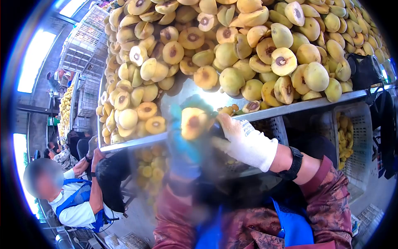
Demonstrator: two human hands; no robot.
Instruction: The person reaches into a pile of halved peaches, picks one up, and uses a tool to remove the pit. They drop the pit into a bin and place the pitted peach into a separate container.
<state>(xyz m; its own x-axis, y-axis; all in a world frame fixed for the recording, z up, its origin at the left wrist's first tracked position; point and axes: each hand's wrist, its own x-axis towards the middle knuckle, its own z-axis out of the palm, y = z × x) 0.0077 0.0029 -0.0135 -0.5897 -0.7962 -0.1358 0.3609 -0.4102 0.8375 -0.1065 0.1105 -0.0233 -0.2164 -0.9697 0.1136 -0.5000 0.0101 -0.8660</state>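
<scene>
My left hand [181, 141], in a teal glove and smeared by a blur, grips a yellow peach half [194, 123] with its cut face and brown centre showing. Close to its right side is my right hand [251, 143] in a white glove, with the fingers closed. Whatever those fingers hold is dark and too blurred to name. Both hands are at the front edge of a metal table [290, 108]. Piled on that table are many halved peaches [206, 77], several with brown pits or pit hollows facing up.
Below the edge, a white plastic crate [352, 141] holds yellow pieces, and more fruit [151, 168] lies in a blurred container. A black object [365, 69] rests at the right corner. To the left sits another person [78, 199]; stacked crates [85, 41] stand behind.
</scene>
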